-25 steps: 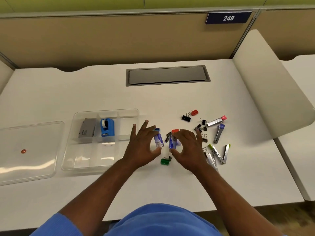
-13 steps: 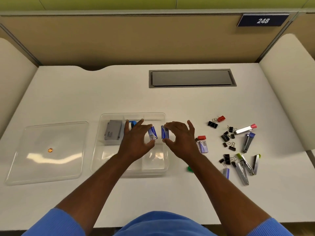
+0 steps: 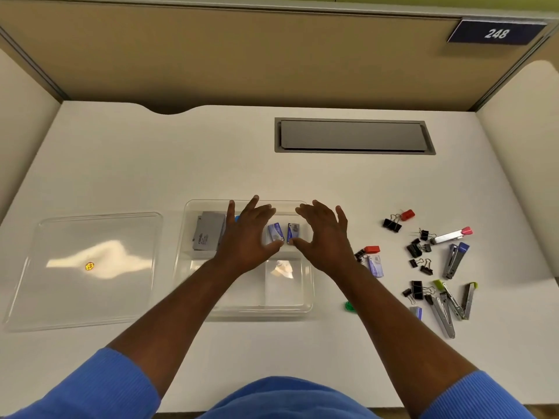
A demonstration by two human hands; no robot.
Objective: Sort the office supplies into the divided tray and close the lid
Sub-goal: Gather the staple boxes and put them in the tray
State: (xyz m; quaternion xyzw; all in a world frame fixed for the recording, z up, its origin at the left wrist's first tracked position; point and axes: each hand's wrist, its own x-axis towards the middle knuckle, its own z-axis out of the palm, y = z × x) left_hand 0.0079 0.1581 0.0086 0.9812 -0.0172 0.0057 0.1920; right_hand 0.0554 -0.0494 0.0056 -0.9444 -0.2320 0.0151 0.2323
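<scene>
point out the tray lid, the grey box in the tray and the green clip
tray lid (image 3: 127,237), head view, bare clear panel
grey box (image 3: 208,234), head view, middle of its top face
green clip (image 3: 350,306), head view, its visible green body

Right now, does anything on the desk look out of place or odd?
Nothing is damaged or spilled. The clips and staplers lie jumbled right of the tray, unsorted. The lid lies left of the tray, off.

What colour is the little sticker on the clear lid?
Yellow-orange with a red pattern; the sticker shows in the head view.
</scene>
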